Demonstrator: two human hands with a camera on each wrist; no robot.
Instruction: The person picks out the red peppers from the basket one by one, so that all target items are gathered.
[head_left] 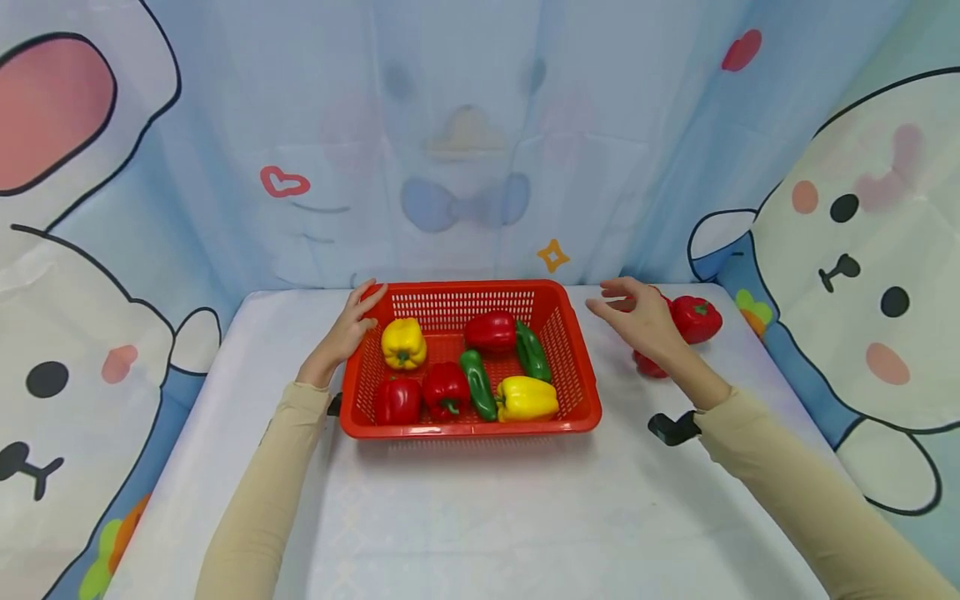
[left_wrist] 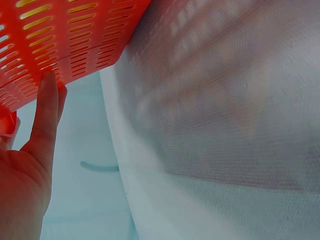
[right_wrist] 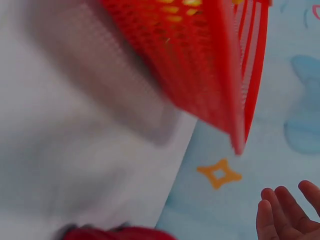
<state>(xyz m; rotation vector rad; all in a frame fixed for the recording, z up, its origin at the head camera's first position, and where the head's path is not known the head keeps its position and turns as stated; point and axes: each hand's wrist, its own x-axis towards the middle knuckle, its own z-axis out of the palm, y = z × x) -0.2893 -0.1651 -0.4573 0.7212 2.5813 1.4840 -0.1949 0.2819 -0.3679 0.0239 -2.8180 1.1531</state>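
Observation:
A red plastic basket sits on the white table with bell peppers and green peppers inside. My left hand holds its left side near the far corner. In the left wrist view, fingers of that hand lie against the slotted outer wall. My right hand hovers past the basket's right rim, fingers loosely bent, holding nothing. Behind and beside it lie red bell peppers, partly hidden by the hand. The basket holds a yellow bell pepper, a red bell pepper and a green pepper, among others.
The white tablecloth stretches in front of the basket. A light blue curtain with cartoon prints hangs right behind the table's far edge, and printed cloth flanks both sides.

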